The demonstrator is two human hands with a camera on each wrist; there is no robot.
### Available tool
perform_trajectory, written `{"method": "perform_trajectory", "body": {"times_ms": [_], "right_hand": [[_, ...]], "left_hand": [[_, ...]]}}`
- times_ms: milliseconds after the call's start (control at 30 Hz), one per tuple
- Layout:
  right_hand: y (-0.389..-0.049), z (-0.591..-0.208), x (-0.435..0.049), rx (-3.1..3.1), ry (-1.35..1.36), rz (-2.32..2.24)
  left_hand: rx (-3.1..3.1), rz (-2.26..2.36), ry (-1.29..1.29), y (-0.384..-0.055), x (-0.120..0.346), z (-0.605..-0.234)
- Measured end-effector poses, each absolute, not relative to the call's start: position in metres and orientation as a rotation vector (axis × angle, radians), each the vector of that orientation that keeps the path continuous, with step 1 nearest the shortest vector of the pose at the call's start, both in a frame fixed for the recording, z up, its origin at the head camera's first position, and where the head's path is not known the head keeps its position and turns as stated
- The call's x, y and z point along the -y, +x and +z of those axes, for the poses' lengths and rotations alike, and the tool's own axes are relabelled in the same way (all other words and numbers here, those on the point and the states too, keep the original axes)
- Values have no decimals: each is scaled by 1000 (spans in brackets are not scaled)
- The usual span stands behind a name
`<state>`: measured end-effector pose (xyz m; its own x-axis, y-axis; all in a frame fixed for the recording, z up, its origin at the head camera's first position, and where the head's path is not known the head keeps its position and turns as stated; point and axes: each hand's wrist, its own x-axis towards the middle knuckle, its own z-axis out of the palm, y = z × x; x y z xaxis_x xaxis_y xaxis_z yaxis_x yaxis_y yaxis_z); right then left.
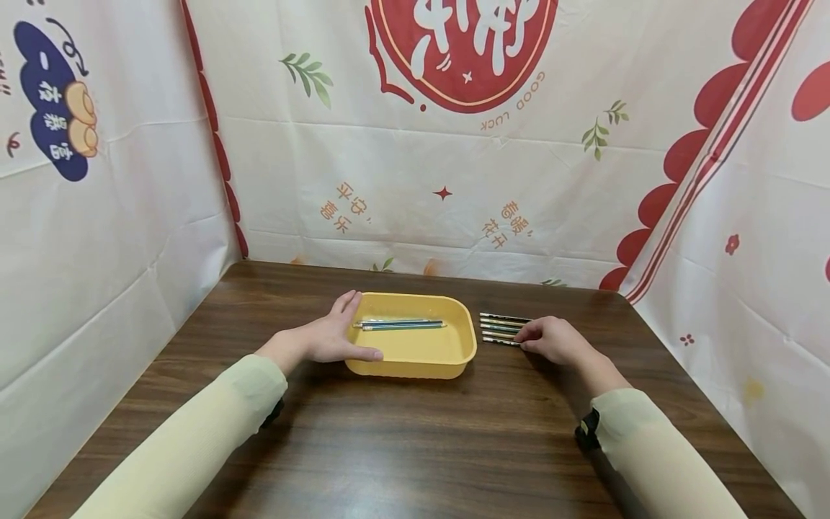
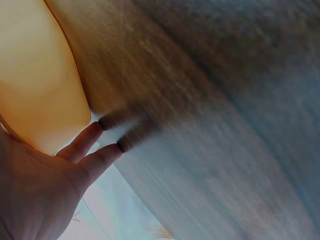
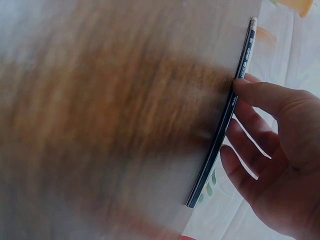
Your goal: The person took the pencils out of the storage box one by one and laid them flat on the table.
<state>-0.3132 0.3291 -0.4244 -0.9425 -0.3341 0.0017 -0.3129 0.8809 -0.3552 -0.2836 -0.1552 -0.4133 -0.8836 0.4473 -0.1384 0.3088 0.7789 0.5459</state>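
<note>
A yellow rectangular tray [image 1: 415, 370] stands near the middle of the table, with several pencils [image 1: 403, 326] lying across its floor. My left hand [image 1: 327, 339] spans its left end, thumb along the near rim and fingers spread toward the far left corner. In the left wrist view two straight fingertips [image 2: 111, 136] reach down to the tabletop beside the tray wall [image 2: 45, 80]. Right of the tray lie several pencils [image 1: 504, 326] side by side. My right hand [image 1: 556, 340] pinches the nearest one, a dark pencil [image 3: 224, 117] with a pale eraser end, between thumb and finger.
The brown wooden table [image 1: 415, 440] meets a white printed cloth [image 1: 389, 158] at the back, with cloth hanging along both sides too. A narrow gap separates the tray's right end from the pencil row.
</note>
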Motion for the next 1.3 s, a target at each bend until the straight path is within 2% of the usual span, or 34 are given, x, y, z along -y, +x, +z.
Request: {"method": "perform_trajectory", "body": {"times_ms": [600, 933, 1300], "right_hand": [[-308, -408, -321, -3048, -553, -633], [-304, -393, -279, -3041, -616, -785], [-313, -375, -209, -2968, -700, -905]], "left_hand": [[-2710, 764, 596, -282, 153, -412], [-2715, 755, 596, -282, 154, -413], [-2715, 769, 596, -282, 155, -411]]}}
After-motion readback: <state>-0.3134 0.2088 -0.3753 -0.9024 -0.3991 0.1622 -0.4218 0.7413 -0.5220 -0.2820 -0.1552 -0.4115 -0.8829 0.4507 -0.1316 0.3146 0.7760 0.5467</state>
